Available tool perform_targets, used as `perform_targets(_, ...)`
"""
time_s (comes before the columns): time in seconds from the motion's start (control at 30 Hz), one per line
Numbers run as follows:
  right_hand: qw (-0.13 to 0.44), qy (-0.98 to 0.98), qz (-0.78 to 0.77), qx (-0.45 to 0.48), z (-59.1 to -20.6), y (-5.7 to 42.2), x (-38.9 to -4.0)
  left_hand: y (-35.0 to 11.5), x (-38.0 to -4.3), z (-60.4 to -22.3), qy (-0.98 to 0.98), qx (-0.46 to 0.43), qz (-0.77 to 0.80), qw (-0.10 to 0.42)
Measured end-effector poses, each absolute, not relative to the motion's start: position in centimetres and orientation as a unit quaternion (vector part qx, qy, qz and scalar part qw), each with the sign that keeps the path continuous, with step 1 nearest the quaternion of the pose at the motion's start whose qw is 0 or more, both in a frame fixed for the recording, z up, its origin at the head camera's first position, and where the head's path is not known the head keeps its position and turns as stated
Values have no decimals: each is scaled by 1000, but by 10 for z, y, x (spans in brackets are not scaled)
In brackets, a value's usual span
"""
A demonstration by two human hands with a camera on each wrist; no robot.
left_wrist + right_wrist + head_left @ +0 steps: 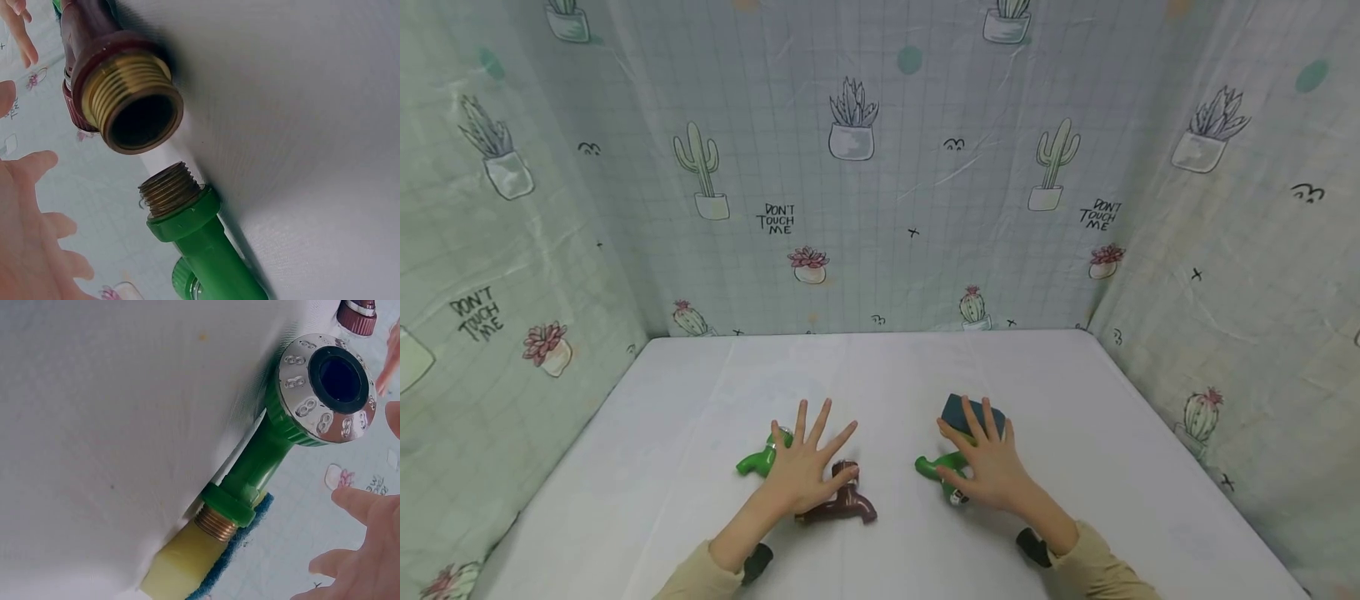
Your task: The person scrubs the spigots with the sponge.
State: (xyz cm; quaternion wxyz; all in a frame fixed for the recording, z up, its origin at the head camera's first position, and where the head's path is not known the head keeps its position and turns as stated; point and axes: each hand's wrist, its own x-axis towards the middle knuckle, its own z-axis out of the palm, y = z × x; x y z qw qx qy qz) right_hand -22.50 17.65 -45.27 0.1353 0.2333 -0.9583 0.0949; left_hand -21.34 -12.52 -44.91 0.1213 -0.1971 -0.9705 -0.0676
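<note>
1. Clock positions are from the head view, 12 being the far edge of the desk [850,375].

2. Left grip [805,471]: fingers and thumb fanned right out, nothing in it. The green tap [758,461] lies at its 10 o'clock, partly hidden by the fingers, and the brown tap [850,502] sits around 5, partly covered by the hand.

3. Right grip [996,471]: same deal, spread wide, holding zip. A second green tap [925,467] is at its 9 o'clock, with the sponge [953,413] around 11, peeking out between the fingers.

4. Touching or hovering? Tough call from above since the hands block stuff, but both wrist views seem to show a gap, so I'd go with hovering.

5. I'd keep both hands level and relaxed like this, so a tap doesn't get knocked; these look like they'd rock easily.

6. If closing on the brown one, I'd wrap the smooth body and skip the threaded brass end [119,90]; threads can be scratchy.

7. On the right, I'd hold the tap's body rather than its chrome-faced handle [328,389], which might turn. Its thread is right by the sponge's yellow side, so lift it straight up or they could snag.
</note>
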Motion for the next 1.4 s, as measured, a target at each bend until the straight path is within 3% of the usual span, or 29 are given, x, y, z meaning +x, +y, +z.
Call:
perform_targets(1.07,158,-952,35,259,-450,216,-235,-139,-204,-444,-962,-234,-72,119)
perform_targets(1.4,171,-946,35,275,-448,223,-242,-150,-201,-448,-953,-254,-81,145)
